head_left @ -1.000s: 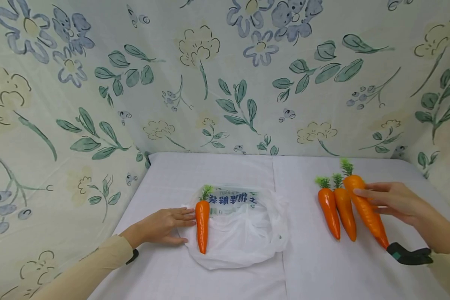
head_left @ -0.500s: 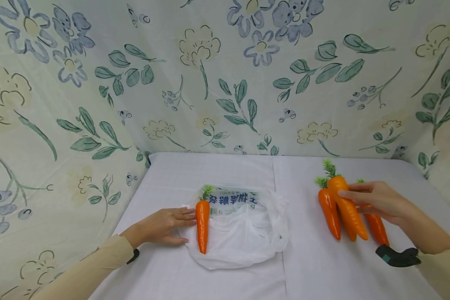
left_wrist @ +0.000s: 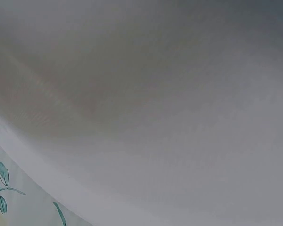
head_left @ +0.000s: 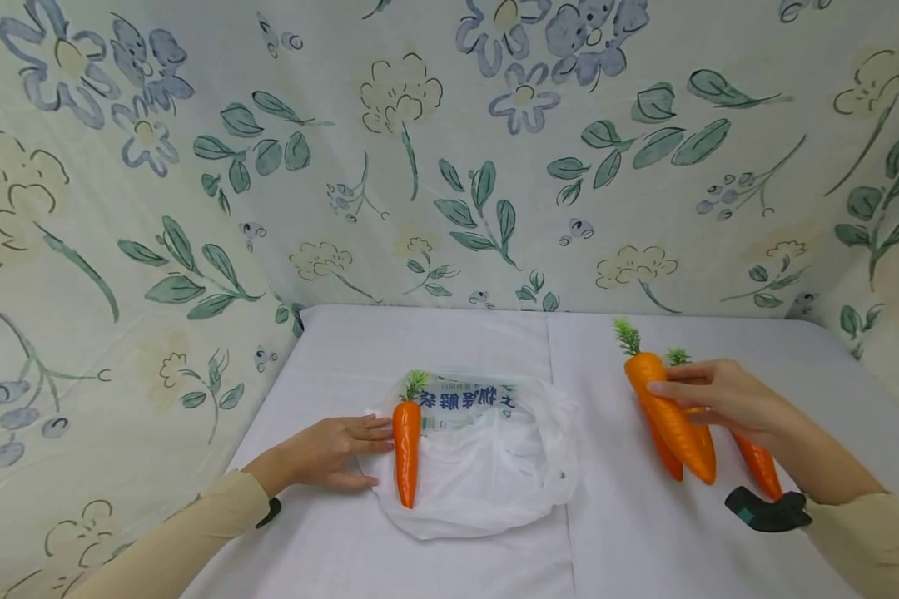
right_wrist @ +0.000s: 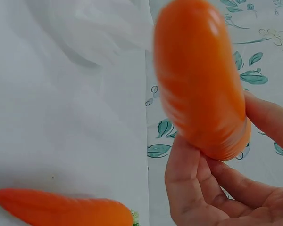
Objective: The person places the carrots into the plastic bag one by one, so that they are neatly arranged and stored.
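My right hand [head_left: 734, 403] grips an orange carrot [head_left: 653, 389] with a green leafy top, thumb on one side and fingers on the other. Held above the tabletop, it partly covers two more carrots beneath, one showing at the left [head_left: 667, 456] and one at the right [head_left: 707, 445]. In the right wrist view the held carrot [right_wrist: 198, 75] points up toward the lens. My left hand [head_left: 337, 449] lies with extended fingers on the left edge of a white plastic bag [head_left: 487, 474], fingertips beside a carrot [head_left: 406, 457] lying on the bag. The left wrist view shows no hand.
Another carrot [head_left: 758, 466] lies behind my right wrist, partly hidden. A white cloth [head_left: 614, 549] covers the table, and a floral curtain [head_left: 449, 233] closes off the back and sides. A dark wrist strap piece [head_left: 767, 509] hangs below the right cuff.
My right hand has lifted the carrot off the rightmost group and carried it leftward over the neighbouring carrots. The left hand and the carrot on the bag stay in place.
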Tool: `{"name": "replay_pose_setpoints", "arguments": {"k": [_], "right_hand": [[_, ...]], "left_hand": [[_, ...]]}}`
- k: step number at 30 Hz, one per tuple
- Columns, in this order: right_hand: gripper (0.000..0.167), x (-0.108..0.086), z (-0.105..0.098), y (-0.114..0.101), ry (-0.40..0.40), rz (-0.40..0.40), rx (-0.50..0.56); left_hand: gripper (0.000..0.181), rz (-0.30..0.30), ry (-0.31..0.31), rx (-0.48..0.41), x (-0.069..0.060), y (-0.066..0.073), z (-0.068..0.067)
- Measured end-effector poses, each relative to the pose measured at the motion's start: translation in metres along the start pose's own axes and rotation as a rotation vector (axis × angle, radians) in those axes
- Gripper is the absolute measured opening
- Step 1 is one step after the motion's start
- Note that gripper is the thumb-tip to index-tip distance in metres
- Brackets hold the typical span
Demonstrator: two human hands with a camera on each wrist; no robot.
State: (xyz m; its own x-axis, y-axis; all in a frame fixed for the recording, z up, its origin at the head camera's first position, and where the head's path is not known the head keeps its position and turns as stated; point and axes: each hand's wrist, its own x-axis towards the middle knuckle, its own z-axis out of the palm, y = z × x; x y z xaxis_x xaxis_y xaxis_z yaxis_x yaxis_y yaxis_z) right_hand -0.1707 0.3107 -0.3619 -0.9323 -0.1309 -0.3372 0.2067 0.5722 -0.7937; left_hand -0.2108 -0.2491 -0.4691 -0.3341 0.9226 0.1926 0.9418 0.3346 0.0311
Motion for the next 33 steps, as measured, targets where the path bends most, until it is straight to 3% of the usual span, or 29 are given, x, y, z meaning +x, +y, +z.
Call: {"name": "replay_pose_setpoints", "arguments": {"k": [9, 33], "right_hand": [[0.084, 0.003, 0.022, -0.02, 0.012, -0.042, 0.014], [0.071, 0.022, 0.07, -0.057, -0.094, -0.124, 0.094]], "left_hand": [[0.053, 0.001, -0.004, 0.0, 0.0, -0.001, 0.0], [0.053, -0.011, -0.014, -0.006, -0.001, 0.001, -0.001]]}}
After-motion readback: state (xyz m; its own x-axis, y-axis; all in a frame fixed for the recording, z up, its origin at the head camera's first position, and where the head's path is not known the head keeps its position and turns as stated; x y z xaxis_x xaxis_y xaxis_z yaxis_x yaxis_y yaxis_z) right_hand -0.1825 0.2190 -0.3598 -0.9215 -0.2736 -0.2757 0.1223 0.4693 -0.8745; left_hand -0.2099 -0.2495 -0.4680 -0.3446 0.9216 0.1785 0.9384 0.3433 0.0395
